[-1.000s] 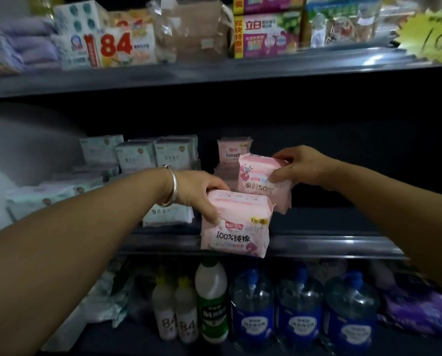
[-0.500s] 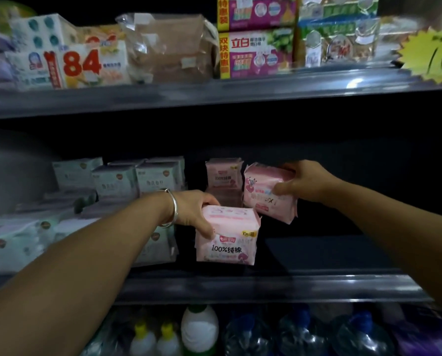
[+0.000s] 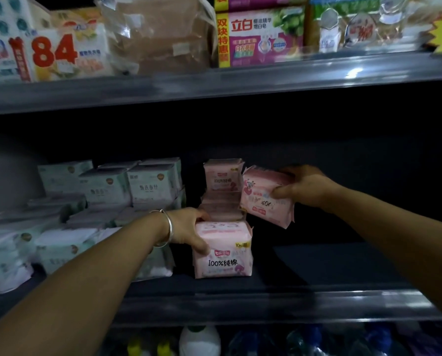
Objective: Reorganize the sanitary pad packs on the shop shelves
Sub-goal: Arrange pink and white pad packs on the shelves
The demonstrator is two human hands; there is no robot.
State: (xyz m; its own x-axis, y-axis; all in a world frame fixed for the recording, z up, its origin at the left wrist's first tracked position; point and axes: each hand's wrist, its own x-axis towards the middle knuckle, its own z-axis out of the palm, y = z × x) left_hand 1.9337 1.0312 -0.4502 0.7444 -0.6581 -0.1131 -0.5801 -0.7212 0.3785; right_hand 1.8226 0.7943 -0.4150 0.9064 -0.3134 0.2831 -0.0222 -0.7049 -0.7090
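Gripping a pink pad pack (image 3: 223,250) by its left end, the left hand (image 3: 189,231) has thumb on the front face and fingers over the top; the pack stands upright on the middle shelf (image 3: 279,301), in front of a stack of pink packs (image 3: 222,194). The right hand (image 3: 308,186) pinches a second pink pack (image 3: 265,196), tilted and held clear of the shelf just right of the stack. Pale green packs (image 3: 106,191) sit to the left.

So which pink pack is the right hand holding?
Look at the dark middle shelf, right of the mint-green packs. The right hand grips a pink pack in the air. Unlike the other pink ones, it is tilted with its print upside down.
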